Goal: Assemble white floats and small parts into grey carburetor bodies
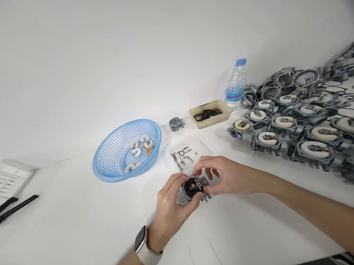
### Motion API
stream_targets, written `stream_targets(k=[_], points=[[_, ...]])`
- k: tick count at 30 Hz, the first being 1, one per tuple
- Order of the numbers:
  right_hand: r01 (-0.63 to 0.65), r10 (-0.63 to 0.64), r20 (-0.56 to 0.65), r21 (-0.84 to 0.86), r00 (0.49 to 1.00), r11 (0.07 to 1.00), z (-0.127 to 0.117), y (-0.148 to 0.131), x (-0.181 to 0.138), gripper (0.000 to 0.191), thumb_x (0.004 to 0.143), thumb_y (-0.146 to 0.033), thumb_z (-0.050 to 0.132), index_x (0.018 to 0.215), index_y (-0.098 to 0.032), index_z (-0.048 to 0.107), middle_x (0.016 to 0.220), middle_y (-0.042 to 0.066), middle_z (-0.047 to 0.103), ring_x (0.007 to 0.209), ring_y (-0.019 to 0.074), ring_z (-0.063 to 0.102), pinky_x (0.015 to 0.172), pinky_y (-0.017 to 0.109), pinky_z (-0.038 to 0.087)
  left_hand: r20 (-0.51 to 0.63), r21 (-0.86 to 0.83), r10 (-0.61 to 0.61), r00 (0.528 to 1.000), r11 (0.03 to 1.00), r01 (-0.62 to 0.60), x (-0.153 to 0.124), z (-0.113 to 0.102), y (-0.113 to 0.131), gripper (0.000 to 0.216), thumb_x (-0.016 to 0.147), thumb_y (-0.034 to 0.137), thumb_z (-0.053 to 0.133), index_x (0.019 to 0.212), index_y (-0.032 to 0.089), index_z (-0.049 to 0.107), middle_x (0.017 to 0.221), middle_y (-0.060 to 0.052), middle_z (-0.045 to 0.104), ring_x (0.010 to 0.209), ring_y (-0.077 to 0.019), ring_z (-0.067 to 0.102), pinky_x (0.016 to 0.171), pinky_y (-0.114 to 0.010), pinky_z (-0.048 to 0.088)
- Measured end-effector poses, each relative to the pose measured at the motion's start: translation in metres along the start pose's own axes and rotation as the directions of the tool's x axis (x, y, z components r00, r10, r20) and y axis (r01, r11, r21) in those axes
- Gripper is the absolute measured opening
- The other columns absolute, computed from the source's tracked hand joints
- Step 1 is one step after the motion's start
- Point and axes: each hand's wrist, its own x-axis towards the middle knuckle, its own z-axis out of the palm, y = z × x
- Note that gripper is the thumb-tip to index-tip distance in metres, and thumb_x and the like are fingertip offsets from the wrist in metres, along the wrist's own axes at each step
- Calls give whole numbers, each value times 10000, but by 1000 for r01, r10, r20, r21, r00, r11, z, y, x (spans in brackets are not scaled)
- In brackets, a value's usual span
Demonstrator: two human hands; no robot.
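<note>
My left hand (171, 205), a watch on its wrist, wraps its fingers around a grey metal carburetor body (194, 187) held just above the white table. My right hand (224, 177) grips the same body from the right, fingers curled over its top edge. The body's open round face points up, with dark and brass parts inside. Just beyond my hands lie small metal pins and a black o-ring (182, 154) on the table.
A blue plastic basket (111, 153) with several white floats stands left of centre. Behind are a lone carburetor (176, 123), a beige tray of black rings (224, 115) and a water bottle (236, 86). Rows of carburetors (301, 136) fill the right. A parts box (7, 176) and black tool (9, 208) lie far left.
</note>
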Motion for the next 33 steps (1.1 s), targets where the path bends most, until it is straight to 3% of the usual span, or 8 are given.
stream_targets(k=[6,9,14,20,24,27,30,33], points=[[94,-94,-1,3,996,996,3,6,0,418,748,-139,670,1143,-274,640,1044,5,659,799,160,563,737,301,470,117,-14,-56,992,998,58,1,-3,-3,542,762,278,817,1251,226,588,1149,-61,696,1022,-235,674,895,-360,566],[92,-92,23,0,995,996,6,9,1,416,740,-142,686,1130,-277,642,973,-9,638,770,152,546,717,290,466,173,-10,-114,978,993,118,0,-4,-4,465,787,282,799,1218,241,630,1075,-42,717,966,-232,686,855,-355,568],[149,-153,-64,-52,986,987,8,9,2,390,767,-111,644,1127,-260,647,1004,4,635,761,142,518,707,280,454,226,-42,-127,966,989,140,1,-7,-4,504,815,323,794,1281,250,618,1094,-44,722,943,-227,688,852,-352,562],[143,-143,-1,-16,990,990,10,7,-1,400,768,-122,650,1139,-270,648,950,-3,646,757,148,515,697,277,463,287,-56,-125,950,988,147,3,-12,-6,469,836,356,787,1265,252,627,1101,-44,724,965,-235,685,860,-347,553],[190,-191,-25,-29,981,981,12,10,2,391,774,-127,639,1138,-271,655,1000,8,645,747,142,527,681,272,463,302,-68,-102,948,989,128,3,-13,-8,520,832,379,798,1303,267,611,1096,-32,730,949,-225,695,841,-335,557],[250,-249,-84,1,965,968,0,19,5,387,817,-233,664,1201,-270,631,1118,41,618,764,150,568,669,280,484,302,-56,-108,947,990,131,2,-14,-9,534,834,418,793,1307,251,608,1152,-55,724,1010,-244,697,902,-362,559],[184,-259,-249,-290,933,939,-21,35,7,315,884,-288,619,1196,-252,635,1175,69,604,809,180,598,713,316,490,286,-59,-119,951,988,141,1,-15,-8,560,810,459,802,1287,230,620,1179,-81,719,1043,-264,692,938,-387,552],[57,-240,-208,-632,948,773,-35,50,7,239,894,-246,618,1123,-237,688,1131,73,642,843,218,633,722,339,463,213,-97,-202,956,969,227,5,-17,-10,476,817,496,770,1181,209,662,1104,-75,728,981,-245,683,880,-357,542]])
